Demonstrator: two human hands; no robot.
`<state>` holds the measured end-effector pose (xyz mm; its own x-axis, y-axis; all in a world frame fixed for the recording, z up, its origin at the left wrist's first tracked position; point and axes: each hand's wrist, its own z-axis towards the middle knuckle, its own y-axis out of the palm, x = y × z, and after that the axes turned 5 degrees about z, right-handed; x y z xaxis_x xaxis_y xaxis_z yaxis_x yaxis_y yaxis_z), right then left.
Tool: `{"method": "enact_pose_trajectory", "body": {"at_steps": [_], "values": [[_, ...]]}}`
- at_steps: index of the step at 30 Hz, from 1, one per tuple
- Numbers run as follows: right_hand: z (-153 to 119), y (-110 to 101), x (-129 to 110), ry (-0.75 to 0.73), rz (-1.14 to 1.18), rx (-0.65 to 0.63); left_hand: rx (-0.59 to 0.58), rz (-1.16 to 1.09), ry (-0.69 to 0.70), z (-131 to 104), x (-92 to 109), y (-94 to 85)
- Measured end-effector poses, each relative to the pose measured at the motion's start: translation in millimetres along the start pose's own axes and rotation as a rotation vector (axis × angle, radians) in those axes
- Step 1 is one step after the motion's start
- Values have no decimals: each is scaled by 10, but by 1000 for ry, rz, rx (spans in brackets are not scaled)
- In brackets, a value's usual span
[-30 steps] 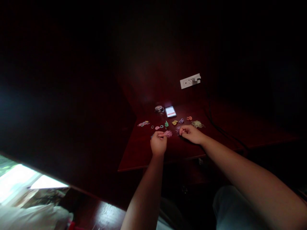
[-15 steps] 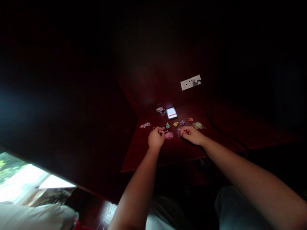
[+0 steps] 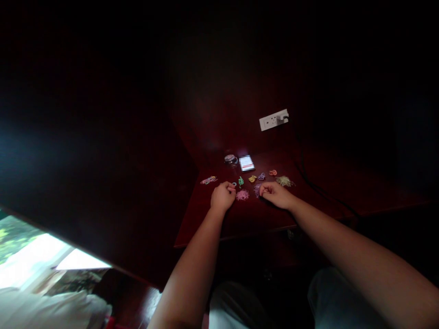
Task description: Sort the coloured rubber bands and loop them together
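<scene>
On the dark red surface [image 3: 200, 210], the pink pile [image 3: 243, 195] lies just right of the left hand [image 3: 222, 197]; the purple pile [image 3: 257, 190] lies immediately left of the right hand [image 3: 275, 194]. Both hands curled; whether either grip holds anything cannot be determined.

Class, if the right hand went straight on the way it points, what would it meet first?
The right hand would probably meet the nearer purple pile first; it lies just ahead, though whether the two touch is unclear.
</scene>
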<state>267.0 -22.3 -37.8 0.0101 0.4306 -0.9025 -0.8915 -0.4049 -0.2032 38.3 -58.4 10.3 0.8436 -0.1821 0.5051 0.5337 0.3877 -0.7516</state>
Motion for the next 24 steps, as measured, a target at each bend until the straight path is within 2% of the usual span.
{"method": "enact_pose_trajectory", "body": {"at_steps": [3, 6, 10, 12, 15, 24], "values": [[-1, -7, 12, 2, 3, -2, 51, -114, -32, 42, -141, -94], [0, -18, 31, 1, 7, -8, 181, -286, -133, 49, -421, -163], [4, -37, 54, 2, 11, -5, 309, -513, -414, -40, -883, -179], [4, -44, 59, 6, 11, -2, 399, -635, -492, -87, -1037, -168], [4, -50, 52, 10, 9, 2, 445, -751, -507, -114, -1109, -158], [-4, -80, -6, 18, -11, 0, 473, -816, -483, -115, -1065, -153]]}}
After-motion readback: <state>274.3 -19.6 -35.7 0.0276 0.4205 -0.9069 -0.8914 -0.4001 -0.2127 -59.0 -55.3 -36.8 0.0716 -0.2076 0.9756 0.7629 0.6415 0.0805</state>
